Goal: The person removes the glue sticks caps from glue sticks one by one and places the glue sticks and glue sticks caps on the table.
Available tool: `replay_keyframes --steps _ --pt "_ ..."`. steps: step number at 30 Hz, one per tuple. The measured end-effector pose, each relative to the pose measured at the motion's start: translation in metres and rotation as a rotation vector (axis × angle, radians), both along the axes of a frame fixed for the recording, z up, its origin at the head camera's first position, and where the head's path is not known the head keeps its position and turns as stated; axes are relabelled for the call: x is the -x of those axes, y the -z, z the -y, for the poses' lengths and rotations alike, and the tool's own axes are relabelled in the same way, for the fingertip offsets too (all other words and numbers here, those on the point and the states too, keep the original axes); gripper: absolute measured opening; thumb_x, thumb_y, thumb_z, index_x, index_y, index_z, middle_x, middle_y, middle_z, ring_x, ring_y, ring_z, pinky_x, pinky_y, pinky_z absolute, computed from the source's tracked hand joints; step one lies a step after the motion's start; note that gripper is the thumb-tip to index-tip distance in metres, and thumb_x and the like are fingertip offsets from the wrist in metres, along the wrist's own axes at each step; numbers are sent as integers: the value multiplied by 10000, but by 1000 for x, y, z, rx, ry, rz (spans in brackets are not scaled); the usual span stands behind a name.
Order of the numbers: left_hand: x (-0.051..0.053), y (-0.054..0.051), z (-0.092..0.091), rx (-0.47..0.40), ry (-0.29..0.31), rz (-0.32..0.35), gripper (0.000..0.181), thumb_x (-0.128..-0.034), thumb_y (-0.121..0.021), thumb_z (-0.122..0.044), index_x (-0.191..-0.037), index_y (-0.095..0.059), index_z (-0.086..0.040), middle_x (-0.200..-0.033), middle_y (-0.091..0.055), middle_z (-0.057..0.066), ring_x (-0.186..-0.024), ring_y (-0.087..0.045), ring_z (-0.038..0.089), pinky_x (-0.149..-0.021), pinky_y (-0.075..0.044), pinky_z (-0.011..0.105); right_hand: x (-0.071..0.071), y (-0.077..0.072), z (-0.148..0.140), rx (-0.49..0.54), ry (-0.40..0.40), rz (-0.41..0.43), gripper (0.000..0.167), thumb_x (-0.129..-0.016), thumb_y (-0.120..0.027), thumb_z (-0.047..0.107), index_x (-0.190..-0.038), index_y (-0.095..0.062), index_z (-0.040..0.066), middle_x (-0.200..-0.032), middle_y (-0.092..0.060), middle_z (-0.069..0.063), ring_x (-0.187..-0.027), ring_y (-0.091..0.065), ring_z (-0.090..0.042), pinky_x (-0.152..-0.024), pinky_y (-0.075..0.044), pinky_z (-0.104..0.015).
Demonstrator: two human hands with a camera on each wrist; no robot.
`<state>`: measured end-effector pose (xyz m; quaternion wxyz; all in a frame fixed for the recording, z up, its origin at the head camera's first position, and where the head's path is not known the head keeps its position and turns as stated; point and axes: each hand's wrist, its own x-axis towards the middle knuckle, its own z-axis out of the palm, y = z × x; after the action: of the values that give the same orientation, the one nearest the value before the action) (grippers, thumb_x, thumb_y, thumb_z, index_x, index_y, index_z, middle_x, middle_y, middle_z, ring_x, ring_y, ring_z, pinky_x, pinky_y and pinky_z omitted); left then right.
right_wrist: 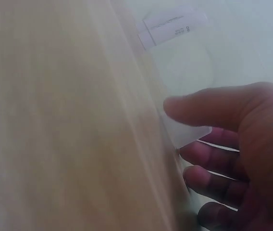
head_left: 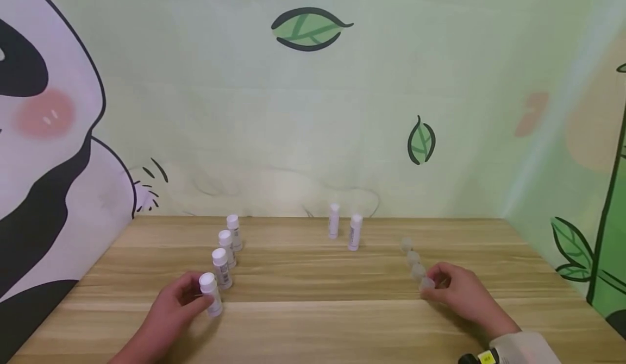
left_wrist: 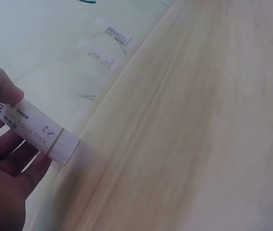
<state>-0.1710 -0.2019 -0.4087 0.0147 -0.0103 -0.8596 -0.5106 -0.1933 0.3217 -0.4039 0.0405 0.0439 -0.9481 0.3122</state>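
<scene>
In the head view my left hand (head_left: 172, 305) pinches a white glue stick (head_left: 211, 293) between thumb and fingers, at the near end of a row. The stick stands upright, its label readable in the left wrist view, where the glue stick (left_wrist: 33, 127) shows from the side. At the right, my right hand (head_left: 462, 292) pinches a small translucent cap (head_left: 427, 284), the nearest of a row. From the right wrist, the cap (right_wrist: 189, 136) appears between thumb and fingers, partly hidden by the thumb.
Several more white glue sticks (head_left: 222, 268) stand in line behind the left one. Two glue sticks (head_left: 354, 233) stand at the back centre. Other translucent caps (head_left: 413, 257) lead away behind the right hand. The wooden table (head_left: 313, 331) meets a printed cloth backdrop (head_left: 235, 108).
</scene>
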Motion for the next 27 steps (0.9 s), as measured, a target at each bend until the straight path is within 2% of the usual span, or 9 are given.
replay_keyframes --steps 18,24,27 --pt "1 0 -1 14 -15 8 363 -882 -699 -161 -1193 -573 -22 -1181 -650 122 -1033 -592 138 -841 -499 187 0 -1 -3 -10 -1 36 338 -773 -799 296 -981 -650 76 -871 -644 -6 -755 -542 -129 -638 -430 -264" --pt "1 -1 0 3 -15 -2 417 -864 -723 -186 -1213 -560 -24 -1190 -645 129 -1023 -595 109 -839 -492 164 1 0 -2 -16 3 32 324 -772 -798 283 -977 -652 79 -866 -641 -5 -757 -540 -131 -638 -430 -259" --pt "0 -1 1 1 -16 -4 461 -856 -736 -201 -1236 -544 -24 -1208 -637 138 -1053 -596 144 -861 -507 201 0 0 -1 -18 1 29 333 -771 -801 287 -979 -652 75 -867 -641 -6 -757 -539 -132 -636 -428 -261"
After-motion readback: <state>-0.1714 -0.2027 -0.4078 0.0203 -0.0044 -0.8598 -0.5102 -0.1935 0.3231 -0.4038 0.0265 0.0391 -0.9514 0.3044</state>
